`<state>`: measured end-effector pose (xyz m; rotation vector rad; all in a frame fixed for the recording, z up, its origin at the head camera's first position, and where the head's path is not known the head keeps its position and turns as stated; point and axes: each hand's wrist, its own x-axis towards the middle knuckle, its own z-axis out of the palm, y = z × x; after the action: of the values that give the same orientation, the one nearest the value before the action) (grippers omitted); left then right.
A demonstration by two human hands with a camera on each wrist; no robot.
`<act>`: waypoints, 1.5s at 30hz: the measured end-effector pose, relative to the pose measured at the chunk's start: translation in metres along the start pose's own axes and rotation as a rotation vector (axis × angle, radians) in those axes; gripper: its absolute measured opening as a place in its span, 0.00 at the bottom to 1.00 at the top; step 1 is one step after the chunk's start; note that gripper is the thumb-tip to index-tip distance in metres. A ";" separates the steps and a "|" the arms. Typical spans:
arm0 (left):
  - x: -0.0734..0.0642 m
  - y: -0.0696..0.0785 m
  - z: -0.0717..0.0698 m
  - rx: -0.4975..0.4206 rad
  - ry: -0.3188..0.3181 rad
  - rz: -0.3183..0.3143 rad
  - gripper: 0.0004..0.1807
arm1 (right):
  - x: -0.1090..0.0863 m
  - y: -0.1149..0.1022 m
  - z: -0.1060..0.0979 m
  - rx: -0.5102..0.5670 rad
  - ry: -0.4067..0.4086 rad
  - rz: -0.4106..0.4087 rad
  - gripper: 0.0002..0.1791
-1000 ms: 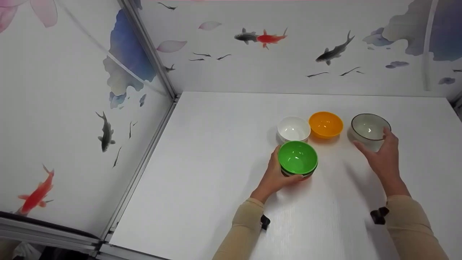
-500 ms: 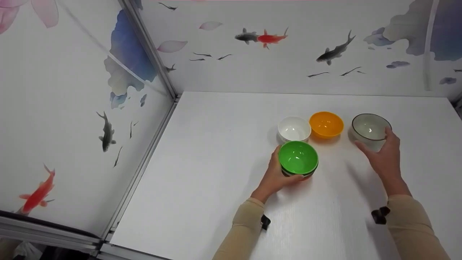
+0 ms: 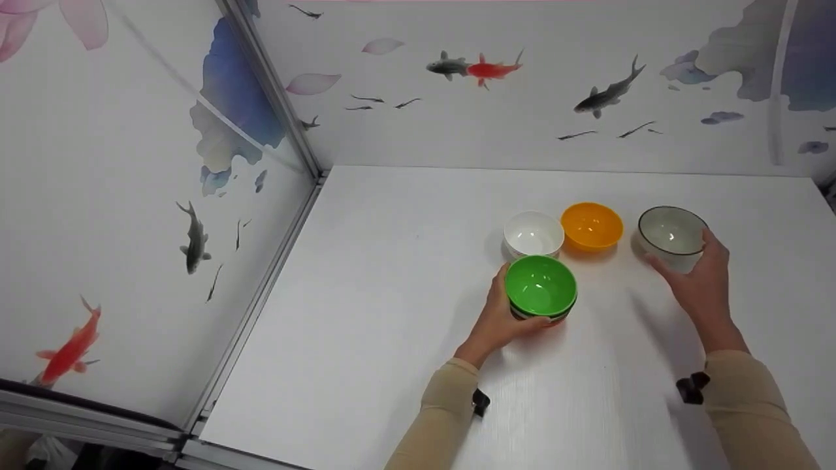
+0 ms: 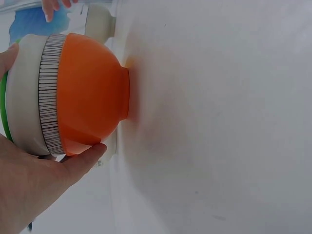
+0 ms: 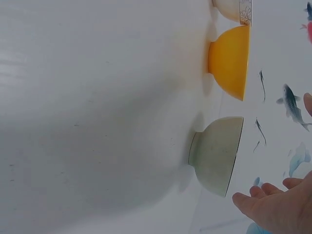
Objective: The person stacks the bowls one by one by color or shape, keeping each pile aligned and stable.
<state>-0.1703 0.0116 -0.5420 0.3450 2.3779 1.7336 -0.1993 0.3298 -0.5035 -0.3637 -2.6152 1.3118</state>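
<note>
My left hand [image 3: 493,323] holds a stack of nested bowls from the side. On top is a green bowl [image 3: 541,287]; the left wrist view shows a white bowl with a black-lined band [image 4: 29,92] below it and an orange bowl [image 4: 90,92] at the bottom. Whether the orange bowl's foot touches the table I cannot tell. At the right, my right hand [image 3: 708,287] is beside a pale grey-green bowl [image 3: 671,230] with a dark rim, fingers spread. In the right wrist view a small gap shows between that bowl and the nearest fingertips.
Behind the stack stands a white bowl [image 3: 533,234], close beside a yellow-orange bowl [image 3: 591,226]. The white table [image 3: 366,294] meets a fish-patterned back wall [image 3: 522,130] and a left wall [image 3: 130,228] with a metal frame.
My right hand has shifted slightly right, away from the grey-green bowl. The left hand and its stack stay nearly in place; the bowls on the table have not moved.
</note>
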 end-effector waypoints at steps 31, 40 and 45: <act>0.001 -0.002 0.001 -0.009 0.000 0.039 0.61 | 0.009 0.015 -0.005 -0.023 0.015 -0.050 0.55; 0.002 -0.002 0.002 -0.015 0.003 0.026 0.62 | 0.016 0.019 -0.007 -0.072 0.002 -0.043 0.57; 0.001 -0.002 0.001 -0.019 0.010 0.010 0.62 | 0.019 0.022 -0.004 -0.080 -0.005 -0.061 0.55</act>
<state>-0.1714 0.0123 -0.5444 0.3464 2.3690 1.7656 -0.2130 0.3511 -0.5174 -0.2908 -2.6662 1.1930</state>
